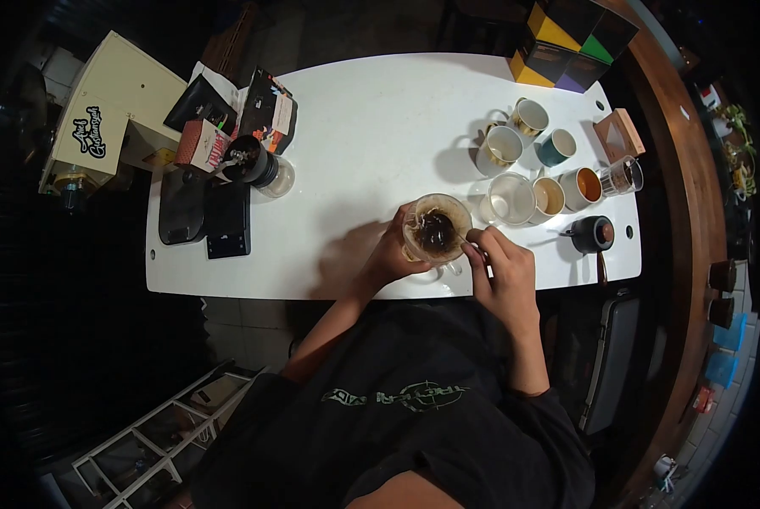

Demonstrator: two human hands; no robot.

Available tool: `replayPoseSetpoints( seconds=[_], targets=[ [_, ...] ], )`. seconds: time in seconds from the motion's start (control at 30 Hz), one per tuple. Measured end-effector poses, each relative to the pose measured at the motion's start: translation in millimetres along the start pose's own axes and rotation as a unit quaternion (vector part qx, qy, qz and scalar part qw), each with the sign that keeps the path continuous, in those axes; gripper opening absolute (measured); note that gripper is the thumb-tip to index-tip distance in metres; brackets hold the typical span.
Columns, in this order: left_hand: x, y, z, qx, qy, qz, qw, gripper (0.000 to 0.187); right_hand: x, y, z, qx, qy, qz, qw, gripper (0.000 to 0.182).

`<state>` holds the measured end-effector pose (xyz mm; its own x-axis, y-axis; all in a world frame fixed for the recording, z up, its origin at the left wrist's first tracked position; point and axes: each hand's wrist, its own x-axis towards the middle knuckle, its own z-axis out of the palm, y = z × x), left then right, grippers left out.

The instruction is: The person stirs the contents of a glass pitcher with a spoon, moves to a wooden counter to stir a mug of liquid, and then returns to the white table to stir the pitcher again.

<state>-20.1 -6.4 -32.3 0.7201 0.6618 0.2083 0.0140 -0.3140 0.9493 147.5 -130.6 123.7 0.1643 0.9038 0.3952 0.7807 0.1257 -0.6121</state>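
My left hand [388, 254] is wrapped round the side of a clear glass cup [412, 222], tilted so that its mouth faces me. Dark, wet coffee [438, 233] lies inside, and brown residue coats the inner wall. In my right hand [505, 270], pinched between thumb and fingers, is the thin handle of what looks like a spoon [464, 240]. Its lower end reaches into the cup and cannot be made out there. Both hands are over the front edge of the white table [354, 119]. To the right of the cup stands a clear container [511, 200].
Several mugs [500, 146] stand at the right, near a small black pot [590, 235] with a wooden handle. A black scale [229, 225], a coffee grinder [246, 159] and boxes [268, 106] crowd the left side. Colourful boxes [567, 51] stand at the back right.
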Motion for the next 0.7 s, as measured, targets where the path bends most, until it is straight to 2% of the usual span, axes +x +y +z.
replayPoseSetpoints(
  seconds=[0.17,0.33,0.4,0.47,0.53,0.57,0.63,0.7],
  targets=[
    [2.3,14.3,-4.7,0.015,-0.001,0.005,1.000,0.095,-2.0,10.5,11.8,-0.017,0.002,0.009,1.000,0.011],
    [-0.9,8.1,-2.6,0.044,0.015,-0.017,0.999,0.094,-7.8,12.5,16.7,0.106,0.027,0.095,0.990,0.010],
    [-2.5,8.5,-1.6,0.031,0.018,-0.048,0.998,0.093,-7.4,12.6,14.5,0.117,0.012,0.126,0.985,0.011],
    [-7.4,-7.2,2.6,0.054,0.026,-0.032,0.998,0.093,-10.4,13.2,16.2,0.127,0.000,0.159,0.979,0.012],
    [-3.0,-6.7,1.6,0.077,0.031,-0.012,0.996,0.093,-15.0,17.3,27.1,0.213,0.069,0.211,0.951,0.016],
    [-1.4,-7.2,1.4,0.055,0.022,-0.002,0.998,0.094,-16.9,17.8,27.4,0.211,0.073,0.215,0.951,0.016],
    [0.4,-2.0,0.7,0.029,0.006,0.006,1.000,0.094,-21.3,18.4,27.8,0.283,0.067,0.274,0.917,0.021],
    [1.7,0.1,-0.3,0.063,0.010,0.014,0.998,0.093,-25.6,19.3,30.0,0.308,0.087,0.284,0.904,0.021]
  ],
)
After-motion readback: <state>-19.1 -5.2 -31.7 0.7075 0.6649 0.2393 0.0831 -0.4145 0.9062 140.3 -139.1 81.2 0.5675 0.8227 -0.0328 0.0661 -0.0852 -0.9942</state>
